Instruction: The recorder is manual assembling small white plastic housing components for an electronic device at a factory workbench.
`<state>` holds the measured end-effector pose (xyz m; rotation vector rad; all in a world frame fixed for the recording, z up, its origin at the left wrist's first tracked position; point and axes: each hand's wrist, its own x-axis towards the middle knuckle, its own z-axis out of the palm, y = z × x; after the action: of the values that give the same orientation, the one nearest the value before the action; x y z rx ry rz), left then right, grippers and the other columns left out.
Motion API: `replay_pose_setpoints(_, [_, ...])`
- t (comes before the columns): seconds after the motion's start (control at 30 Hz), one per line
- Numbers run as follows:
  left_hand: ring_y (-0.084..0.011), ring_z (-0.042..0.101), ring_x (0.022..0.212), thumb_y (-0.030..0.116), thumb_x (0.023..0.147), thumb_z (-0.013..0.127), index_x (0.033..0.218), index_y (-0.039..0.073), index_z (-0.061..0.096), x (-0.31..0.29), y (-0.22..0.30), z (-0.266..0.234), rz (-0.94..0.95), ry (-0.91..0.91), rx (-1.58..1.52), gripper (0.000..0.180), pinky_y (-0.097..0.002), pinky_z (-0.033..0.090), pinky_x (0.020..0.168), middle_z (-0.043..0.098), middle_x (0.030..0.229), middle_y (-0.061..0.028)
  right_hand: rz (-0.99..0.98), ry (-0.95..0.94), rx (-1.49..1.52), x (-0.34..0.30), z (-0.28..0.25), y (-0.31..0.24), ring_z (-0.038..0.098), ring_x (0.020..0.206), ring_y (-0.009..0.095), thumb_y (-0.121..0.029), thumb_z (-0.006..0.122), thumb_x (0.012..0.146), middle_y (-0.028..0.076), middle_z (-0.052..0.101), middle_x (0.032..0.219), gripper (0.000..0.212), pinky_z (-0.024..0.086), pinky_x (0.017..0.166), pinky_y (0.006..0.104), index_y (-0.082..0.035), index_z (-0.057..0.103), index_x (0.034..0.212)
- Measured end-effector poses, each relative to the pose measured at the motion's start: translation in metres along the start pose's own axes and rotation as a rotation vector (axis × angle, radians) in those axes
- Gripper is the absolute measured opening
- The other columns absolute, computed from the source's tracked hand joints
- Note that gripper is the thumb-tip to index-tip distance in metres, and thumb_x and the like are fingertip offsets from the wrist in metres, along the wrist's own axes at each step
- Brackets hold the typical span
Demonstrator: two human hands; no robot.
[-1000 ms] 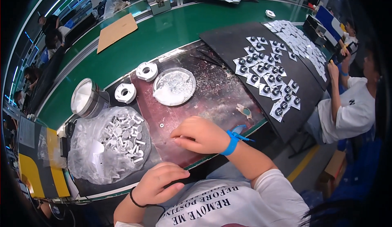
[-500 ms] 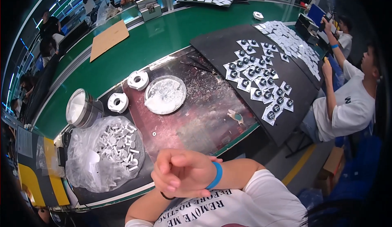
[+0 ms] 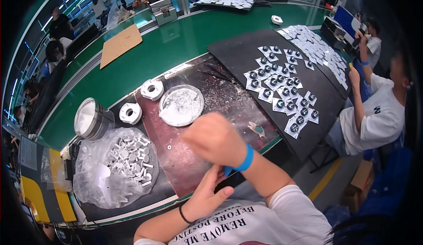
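My right hand (image 3: 216,139), with a blue band on its wrist, is raised over the near part of the red-brown work mat (image 3: 180,168). It is smeared by motion and its fingers cannot be made out. Below it, my left hand (image 3: 207,201) wears a thin black band; its thumb and fingers are apart, nothing shows in it, and its fingertips are beside the blue band. Past my right hand lies a round dish (image 3: 181,105) smeared with white paste. Left of the dish are two white ring-shaped parts, one (image 3: 152,89) farther back and one (image 3: 131,113) nearer. A small white ring (image 3: 169,147) lies on the mat.
A clear bag (image 3: 101,179) holds many white plastic pegs (image 3: 132,157). Behind it stands a tub (image 3: 90,119). On the right, a black board (image 3: 238,46) carries white plates with black round parts (image 3: 282,82). Another person (image 3: 374,108) works at the far right. Cardboard (image 3: 121,44) lies on the green belt (image 3: 185,38).
My hands, crossed close to my body before, have come apart. The right has swung up and forward over the mat; the left now shows below it. The view has shifted slightly.
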<state>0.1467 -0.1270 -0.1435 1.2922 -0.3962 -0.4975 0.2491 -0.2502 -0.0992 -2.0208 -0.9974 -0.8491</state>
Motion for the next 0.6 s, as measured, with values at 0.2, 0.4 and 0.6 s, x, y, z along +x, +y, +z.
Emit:
replay_pose_setpoints(0.2, [-0.0236,0.043,0.113,0.018,0.086,0.051,0.118,0.002,0.048,-0.006,0.057,-0.050,0.022,-0.164,0.693,0.036,-0.0331,0.036,0.092,0.034,0.131,-0.0166,0.516,0.080,-0.473,-0.022,-0.069,0.062,0.054,0.090,0.027,-0.020,0.064,0.070,0.010,0.061,0.092,0.027,0.037,0.084,0.0395,-0.005,0.060,0.092])
replay_pose_setpoints(0.4, [-0.0292,0.048,0.107,0.016,0.085,0.051,0.105,0.002,0.055,0.004,0.064,-0.086,0.227,-0.161,0.781,0.025,-0.0354,0.037,0.091,0.051,0.114,-0.0168,0.804,-0.033,-0.818,-0.031,-0.078,0.090,0.049,0.103,0.024,-0.033,0.069,0.064,0.007,0.058,0.102,0.045,0.022,0.097,0.0561,-0.009,0.059,0.101])
replay_pose_setpoints(0.6, [-0.0274,0.049,0.106,0.017,0.084,0.051,0.101,0.004,0.058,-0.010,0.045,-0.107,0.239,-0.213,0.762,0.023,-0.0346,0.038,0.090,0.052,0.114,-0.0137,0.959,-0.245,-0.863,-0.017,-0.064,0.105,0.047,0.109,0.025,-0.036,0.074,0.059,0.011,0.059,0.102,0.064,0.013,0.100,0.0578,-0.012,0.052,0.114])
